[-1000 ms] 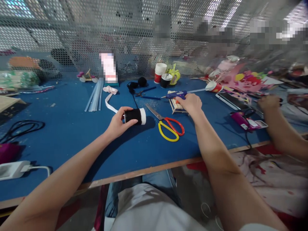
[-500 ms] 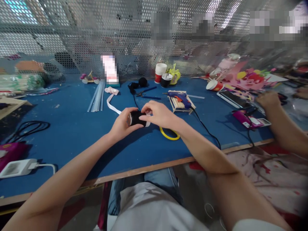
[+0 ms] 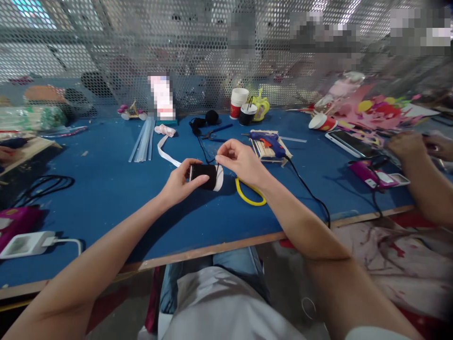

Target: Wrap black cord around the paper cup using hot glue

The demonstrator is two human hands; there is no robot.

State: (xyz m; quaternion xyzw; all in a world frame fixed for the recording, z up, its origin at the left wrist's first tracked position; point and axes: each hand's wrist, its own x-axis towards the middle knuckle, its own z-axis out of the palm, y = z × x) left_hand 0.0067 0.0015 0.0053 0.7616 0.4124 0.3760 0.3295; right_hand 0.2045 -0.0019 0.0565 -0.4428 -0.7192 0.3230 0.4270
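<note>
My left hand [image 3: 180, 183] grips a spool of black thread [image 3: 207, 176] with a white end, held on its side just above the blue table [image 3: 106, 198]. Just above the spool's right end, my right hand [image 3: 240, 160] has thumb and forefinger pinched together; a thin black thread seems to run from the spool to the pinch. Scissors with yellow and red handles [image 3: 249, 196] lie under my right wrist, mostly hidden. A blue glue gun [image 3: 267, 140] rests on a raft of wooden sticks [image 3: 264, 150] behind my right hand.
Clear glue sticks [image 3: 141, 141], a white ribbon [image 3: 164, 144], black pompoms [image 3: 203, 120], pliers [image 3: 215, 133] and paper cups [image 3: 239, 103] lie further back. Another person's hand [image 3: 406, 146] works at the right near a phone [image 3: 348, 143]. A charger [image 3: 24, 243] and cables sit left.
My right hand left the glue gun on the sticks, came to the spool and now pinches at its right end, lifted slightly. The left hand kept hold of the spool.
</note>
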